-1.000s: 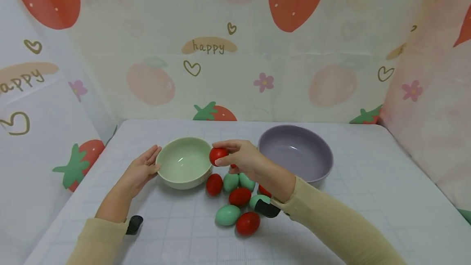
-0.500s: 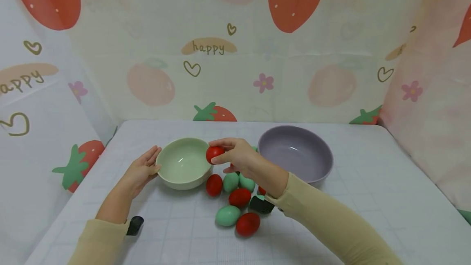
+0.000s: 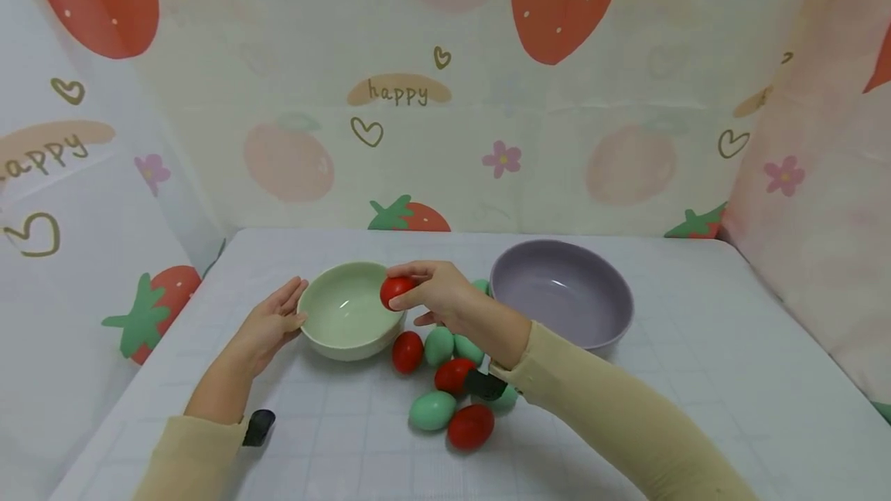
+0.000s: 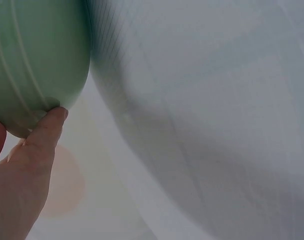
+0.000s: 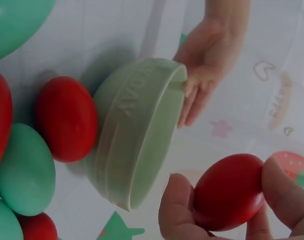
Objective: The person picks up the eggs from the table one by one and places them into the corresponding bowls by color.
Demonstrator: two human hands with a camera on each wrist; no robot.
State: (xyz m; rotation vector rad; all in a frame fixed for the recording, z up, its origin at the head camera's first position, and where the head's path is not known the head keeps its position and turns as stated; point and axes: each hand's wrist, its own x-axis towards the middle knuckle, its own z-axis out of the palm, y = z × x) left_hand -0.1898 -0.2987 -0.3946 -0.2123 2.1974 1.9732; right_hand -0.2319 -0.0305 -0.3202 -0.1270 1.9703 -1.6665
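Note:
My right hand (image 3: 445,292) pinches a red egg (image 3: 398,293) between thumb and fingers, above the right rim of a light green bowl (image 3: 341,342). In the right wrist view the held egg (image 5: 229,192) is clear of the bowl (image 5: 126,125). At the bowl's left side, my left hand (image 3: 271,323) touches it with the thumb, fingers straight. The left wrist view shows the thumb (image 4: 49,125) against the bowl's outer wall (image 4: 46,55). Several red eggs (image 3: 471,427) and green eggs (image 3: 432,410) lie right of the bowl, some partly hidden by my right arm.
A larger purple bowl (image 3: 605,308) stands at the right, behind my right forearm. A white checked cloth covers the table (image 3: 334,439). Printed curtains (image 3: 418,168) rise along the back and both sides.
My right hand has shifted slightly left with the red egg, which now overlaps the green bowl's right rim in the head view. The left hand stays at the bowl.

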